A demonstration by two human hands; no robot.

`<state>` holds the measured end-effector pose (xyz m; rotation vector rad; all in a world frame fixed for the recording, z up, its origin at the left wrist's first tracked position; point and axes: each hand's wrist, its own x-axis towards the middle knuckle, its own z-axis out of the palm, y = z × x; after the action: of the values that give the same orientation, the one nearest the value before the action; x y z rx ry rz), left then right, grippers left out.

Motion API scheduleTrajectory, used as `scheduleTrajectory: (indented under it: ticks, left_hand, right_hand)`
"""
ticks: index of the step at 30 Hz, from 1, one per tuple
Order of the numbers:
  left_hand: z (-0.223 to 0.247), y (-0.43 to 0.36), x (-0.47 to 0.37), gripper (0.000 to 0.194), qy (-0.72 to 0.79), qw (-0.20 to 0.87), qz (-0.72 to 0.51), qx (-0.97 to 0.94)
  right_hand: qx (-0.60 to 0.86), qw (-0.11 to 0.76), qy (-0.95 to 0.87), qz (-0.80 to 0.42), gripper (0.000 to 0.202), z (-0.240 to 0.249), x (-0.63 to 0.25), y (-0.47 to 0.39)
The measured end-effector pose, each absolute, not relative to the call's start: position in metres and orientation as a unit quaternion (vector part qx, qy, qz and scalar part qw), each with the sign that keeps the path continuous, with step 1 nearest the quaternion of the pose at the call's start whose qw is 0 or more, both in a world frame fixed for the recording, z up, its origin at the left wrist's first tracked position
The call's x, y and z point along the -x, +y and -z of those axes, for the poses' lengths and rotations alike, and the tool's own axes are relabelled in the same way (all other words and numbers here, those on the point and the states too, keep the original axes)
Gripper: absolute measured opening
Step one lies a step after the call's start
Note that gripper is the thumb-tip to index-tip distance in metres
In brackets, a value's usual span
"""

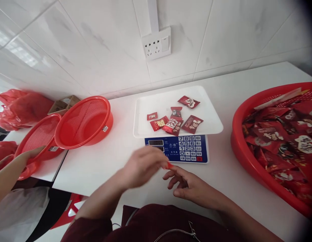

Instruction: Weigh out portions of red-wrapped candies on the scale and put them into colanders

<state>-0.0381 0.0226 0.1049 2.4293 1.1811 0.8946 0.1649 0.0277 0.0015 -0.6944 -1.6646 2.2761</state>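
Note:
My left hand (143, 166), slightly blurred, is in front of the scale (174, 149), its fingers pinched on a small red piece (168, 165). Close by, my right hand (187, 185) has its fingers apart and partly curled, the fingertips beside or touching that piece; it holds nothing I can make out. On top of the blue-faced scale rests a white tray (143, 101). Several red wrapped packets (192, 123) lie on it, some overlapping near its front edge. The left hand covers part of the scale's display side.
A large red basket (238, 148) full of red packets stands at the right. Two red baskets (85, 129) overlap at the left, near a cardboard box (62, 104) and red bags (22, 107). Another person's arm (13, 171) reaches in at far left. A wall socket (156, 43) is behind.

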Motion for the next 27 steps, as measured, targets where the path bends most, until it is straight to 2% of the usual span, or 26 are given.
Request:
scheduleTrajectory:
  ticks: [3,7,9,12,15,18,21,27]
  left_hand:
    - [-0.073,0.000,0.016,0.014,0.379,0.209,-0.275,-0.858]
    - [-0.049,-0.004,0.008,0.016,0.407,0.202,-0.285,-0.844]
    - [-0.052,0.003,0.022,0.016,0.454,0.134,-0.305,-0.827]
    - [-0.066,0.022,0.072,0.021,0.583,-0.069,-0.327,-0.740]
    - [-0.079,0.042,0.137,0.038,0.713,-0.209,-0.279,-0.608]
    - [-0.083,0.053,0.187,0.054,0.853,-0.166,-0.131,-0.477]
    - [-0.082,0.053,0.202,0.051,0.898,-0.064,-0.021,-0.435]
    - [-0.077,0.044,0.165,0.050,0.868,-0.030,-0.032,-0.494]
  right_hand:
    - [0.172,0.137,-0.530,-0.819,0.067,-0.003,-0.164,0.027]
    - [0.235,0.120,-0.541,-0.799,0.041,-0.003,-0.159,0.026]
    - [0.254,0.091,-0.540,-0.797,0.043,-0.003,-0.157,0.027]
    - [0.287,0.038,-0.545,-0.787,0.047,-0.004,-0.157,0.029]
    - [0.313,0.013,-0.560,-0.767,0.045,-0.004,-0.157,0.029]
    - [0.323,0.016,-0.559,-0.763,0.046,-0.003,-0.155,0.028]
    - [0.333,0.023,-0.551,-0.765,0.049,0.002,-0.153,0.027]
    - [0.323,0.041,-0.544,-0.773,0.054,0.013,-0.151,0.028]
